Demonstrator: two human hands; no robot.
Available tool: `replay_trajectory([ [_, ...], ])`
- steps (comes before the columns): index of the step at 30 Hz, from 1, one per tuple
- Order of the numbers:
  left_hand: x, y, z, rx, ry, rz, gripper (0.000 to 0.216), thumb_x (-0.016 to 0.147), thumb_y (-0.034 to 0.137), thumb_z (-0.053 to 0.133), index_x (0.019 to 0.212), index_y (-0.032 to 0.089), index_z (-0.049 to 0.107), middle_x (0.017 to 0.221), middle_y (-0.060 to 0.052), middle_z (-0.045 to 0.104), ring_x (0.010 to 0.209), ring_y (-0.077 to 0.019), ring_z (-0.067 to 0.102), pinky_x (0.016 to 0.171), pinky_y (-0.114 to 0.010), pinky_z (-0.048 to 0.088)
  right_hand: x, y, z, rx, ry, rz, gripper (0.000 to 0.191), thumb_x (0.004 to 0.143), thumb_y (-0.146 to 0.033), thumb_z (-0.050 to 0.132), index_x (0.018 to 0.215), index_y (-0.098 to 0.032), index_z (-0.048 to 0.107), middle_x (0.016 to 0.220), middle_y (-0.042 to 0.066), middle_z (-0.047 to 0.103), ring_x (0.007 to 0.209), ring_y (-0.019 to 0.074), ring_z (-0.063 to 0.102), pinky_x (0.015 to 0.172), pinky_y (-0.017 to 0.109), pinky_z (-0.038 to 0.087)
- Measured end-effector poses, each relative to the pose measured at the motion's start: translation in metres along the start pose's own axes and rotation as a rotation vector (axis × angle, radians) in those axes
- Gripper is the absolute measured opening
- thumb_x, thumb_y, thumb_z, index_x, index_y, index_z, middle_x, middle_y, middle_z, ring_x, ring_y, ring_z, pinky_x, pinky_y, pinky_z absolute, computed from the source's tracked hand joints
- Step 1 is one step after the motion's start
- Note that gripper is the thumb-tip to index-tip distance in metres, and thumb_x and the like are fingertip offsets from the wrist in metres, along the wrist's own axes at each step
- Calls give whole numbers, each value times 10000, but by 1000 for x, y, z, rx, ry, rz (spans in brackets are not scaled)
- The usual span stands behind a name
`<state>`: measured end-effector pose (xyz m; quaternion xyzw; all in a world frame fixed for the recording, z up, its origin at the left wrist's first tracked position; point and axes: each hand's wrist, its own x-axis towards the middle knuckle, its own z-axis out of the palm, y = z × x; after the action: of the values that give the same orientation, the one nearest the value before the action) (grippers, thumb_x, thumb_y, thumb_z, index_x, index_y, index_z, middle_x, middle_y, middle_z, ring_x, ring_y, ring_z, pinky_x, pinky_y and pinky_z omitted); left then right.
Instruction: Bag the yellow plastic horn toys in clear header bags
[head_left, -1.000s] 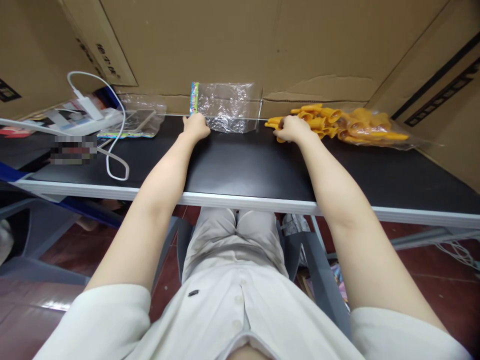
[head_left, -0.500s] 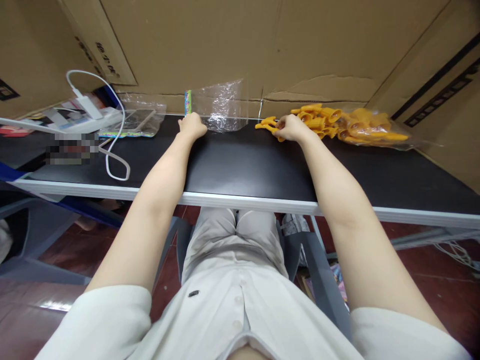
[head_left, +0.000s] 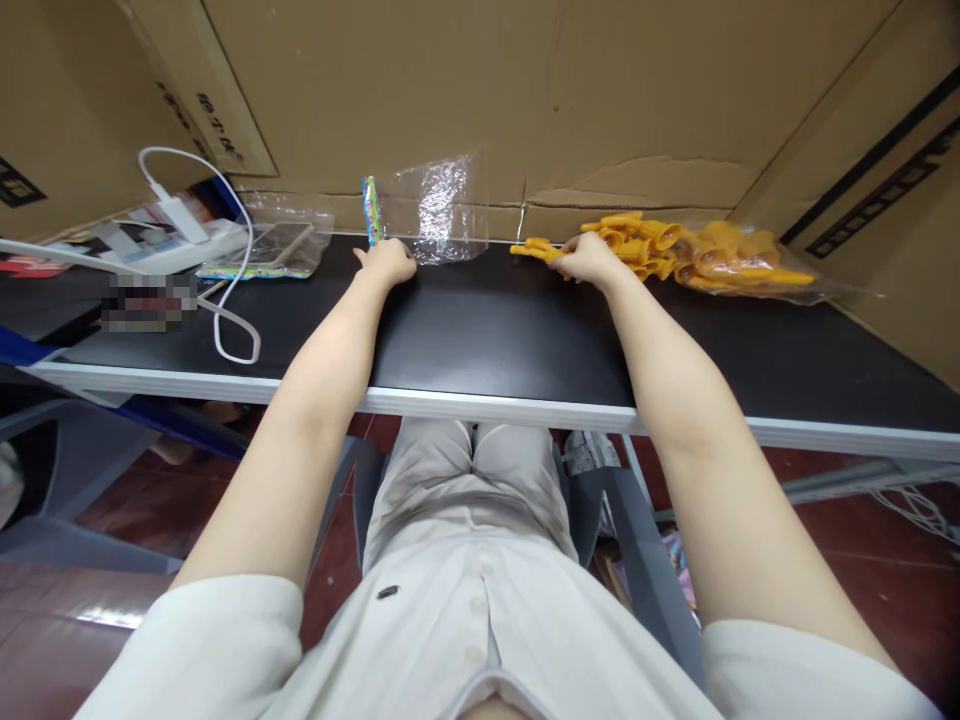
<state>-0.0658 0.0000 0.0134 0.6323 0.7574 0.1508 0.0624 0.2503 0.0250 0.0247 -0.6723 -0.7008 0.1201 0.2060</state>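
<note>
My left hand (head_left: 390, 265) is closed on the lower left part of a clear plastic bag (head_left: 450, 215) with a colourful printed strip along its left edge. The bag stands up from the table against the cardboard, and it looks empty. To the right, my right hand (head_left: 589, 258) grips a yellow plastic piece (head_left: 536, 248) with thin prongs pointing left; the fingers partly cover it. Right behind that hand lies a heap of loose yellow plastic pieces (head_left: 637, 240), several with round hollow ends. Beside the heap, more yellow pieces fill a clear bag (head_left: 739, 260).
A black tabletop (head_left: 495, 330) with a silver front edge lies before me. Cardboard walls (head_left: 420, 90) close off its back. At left are a flat clear bag (head_left: 289, 245), a white power strip (head_left: 191, 245) and a looping white cable (head_left: 247, 340).
The clear bag's printed strip has tilted and shifted slightly left in my left hand. The yellow piece in my right hand has turned a little, its prongs now closer together in view.
</note>
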Motion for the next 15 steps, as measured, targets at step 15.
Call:
replay_trajectory([
  [15, 3, -1, 2, 19, -8, 4, 518, 882, 264, 608, 1366, 169, 768, 1513, -227, 687, 1512, -472, 542, 1344, -771, 128, 25, 9, 2, 952, 298, 314, 208, 1016, -252, 653, 1207, -175, 683, 1067, 111, 789, 910, 216, 793, 727, 300, 648],
])
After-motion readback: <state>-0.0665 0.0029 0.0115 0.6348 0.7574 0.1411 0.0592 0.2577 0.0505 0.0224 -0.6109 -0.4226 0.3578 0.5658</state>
